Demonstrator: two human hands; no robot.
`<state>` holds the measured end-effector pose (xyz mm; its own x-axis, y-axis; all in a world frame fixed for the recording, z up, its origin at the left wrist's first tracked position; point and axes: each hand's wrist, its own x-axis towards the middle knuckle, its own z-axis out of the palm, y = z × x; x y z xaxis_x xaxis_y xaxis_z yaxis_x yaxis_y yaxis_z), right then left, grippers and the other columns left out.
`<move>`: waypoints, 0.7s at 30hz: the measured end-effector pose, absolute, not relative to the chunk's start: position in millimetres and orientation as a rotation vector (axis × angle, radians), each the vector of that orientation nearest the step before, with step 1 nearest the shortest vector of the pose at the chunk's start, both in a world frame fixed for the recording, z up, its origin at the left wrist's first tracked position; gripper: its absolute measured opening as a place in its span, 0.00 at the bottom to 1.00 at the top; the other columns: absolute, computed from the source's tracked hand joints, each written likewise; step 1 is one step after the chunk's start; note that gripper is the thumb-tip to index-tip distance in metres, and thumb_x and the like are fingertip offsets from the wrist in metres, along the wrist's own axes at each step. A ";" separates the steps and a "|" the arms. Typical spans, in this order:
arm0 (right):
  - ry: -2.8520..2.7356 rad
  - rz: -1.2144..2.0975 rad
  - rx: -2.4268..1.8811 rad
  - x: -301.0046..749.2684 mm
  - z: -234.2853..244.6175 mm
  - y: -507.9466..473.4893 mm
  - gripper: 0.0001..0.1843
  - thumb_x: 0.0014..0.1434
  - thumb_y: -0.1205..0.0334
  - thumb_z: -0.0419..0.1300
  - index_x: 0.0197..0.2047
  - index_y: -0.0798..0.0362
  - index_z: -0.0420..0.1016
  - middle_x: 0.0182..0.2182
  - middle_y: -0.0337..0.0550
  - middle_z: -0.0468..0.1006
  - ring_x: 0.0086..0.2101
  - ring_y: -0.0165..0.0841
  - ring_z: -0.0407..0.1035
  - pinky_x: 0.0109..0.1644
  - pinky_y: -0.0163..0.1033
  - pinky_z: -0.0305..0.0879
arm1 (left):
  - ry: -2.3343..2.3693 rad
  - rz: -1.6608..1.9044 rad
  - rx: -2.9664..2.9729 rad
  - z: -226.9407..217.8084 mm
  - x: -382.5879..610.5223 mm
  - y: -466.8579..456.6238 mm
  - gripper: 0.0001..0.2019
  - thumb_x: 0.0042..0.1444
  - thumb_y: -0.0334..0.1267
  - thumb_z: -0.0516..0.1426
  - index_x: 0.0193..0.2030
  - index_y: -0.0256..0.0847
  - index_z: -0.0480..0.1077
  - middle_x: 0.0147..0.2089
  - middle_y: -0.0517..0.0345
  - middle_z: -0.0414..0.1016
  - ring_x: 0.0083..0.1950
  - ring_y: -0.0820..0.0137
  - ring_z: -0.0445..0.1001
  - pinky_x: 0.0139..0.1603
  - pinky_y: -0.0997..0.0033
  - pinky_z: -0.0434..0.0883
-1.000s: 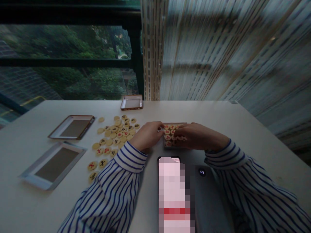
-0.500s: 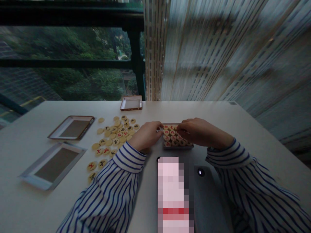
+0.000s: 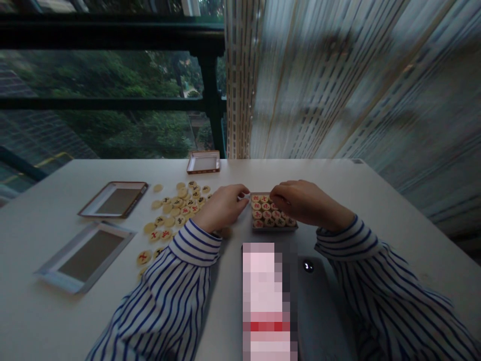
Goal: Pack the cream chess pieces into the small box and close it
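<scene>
A small tray (image 3: 273, 228) packed with round wooden game discs marked in red and black sits on the white table (image 3: 376, 200) in front of me. My left hand (image 3: 223, 206) rests at the tray's left edge, fingers curled and pinched near its top left corner. My right hand (image 3: 302, 203) lies over the tray's right side, fingers bent down onto the discs. What either hand holds, if anything, is hidden. A loose heap of similar discs (image 3: 176, 208) lies on the table left of my left hand.
Three shallow box halves lie on the table: a brown-rimmed one (image 3: 114, 199), a grey-rimmed one (image 3: 84, 255) and a small one (image 3: 203, 162) at the far edge. A phone (image 3: 267, 301) stands close below the tray. A window and a curtain are behind the table.
My right hand has drawn back from the tray's front rows toward its far right corner, uncovering more discs. My left hand stayed at the tray's left edge. The view shifted slightly.
</scene>
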<state>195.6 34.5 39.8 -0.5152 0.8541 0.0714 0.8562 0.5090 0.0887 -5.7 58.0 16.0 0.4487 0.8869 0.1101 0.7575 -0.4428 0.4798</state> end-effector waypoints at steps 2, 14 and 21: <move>-2.703 -0.182 -1.543 194.6 40.7 34.0 0.16 0.60 0.61 0.45 0.37 0.54 0.73 0.34 0.46 0.77 0.33 0.33 0.68 0.33 0.36 0.53 | 1.407 0.515 2.345 18.0 -6.9 57.9 0.14 0.55 0.39 0.51 0.46 0.40 0.71 0.44 0.51 0.77 0.44 0.64 0.74 0.44 0.66 0.68; -2.602 -0.205 -1.522 188.1 46.3 27.3 0.16 0.60 0.62 0.45 0.37 0.54 0.73 0.34 0.46 0.76 0.34 0.33 0.68 0.35 0.36 0.55 | 1.389 0.711 2.312 26.0 -22.5 60.6 0.13 0.55 0.40 0.52 0.44 0.39 0.72 0.41 0.54 0.77 0.39 0.68 0.75 0.42 0.68 0.70; -2.522 -0.194 -1.472 185.5 48.8 23.0 0.14 0.61 0.62 0.46 0.39 0.54 0.72 0.35 0.46 0.76 0.36 0.33 0.68 0.38 0.37 0.57 | 1.415 0.855 2.270 39.4 -25.9 55.1 0.15 0.54 0.41 0.52 0.45 0.38 0.71 0.40 0.52 0.77 0.38 0.68 0.75 0.43 0.67 0.71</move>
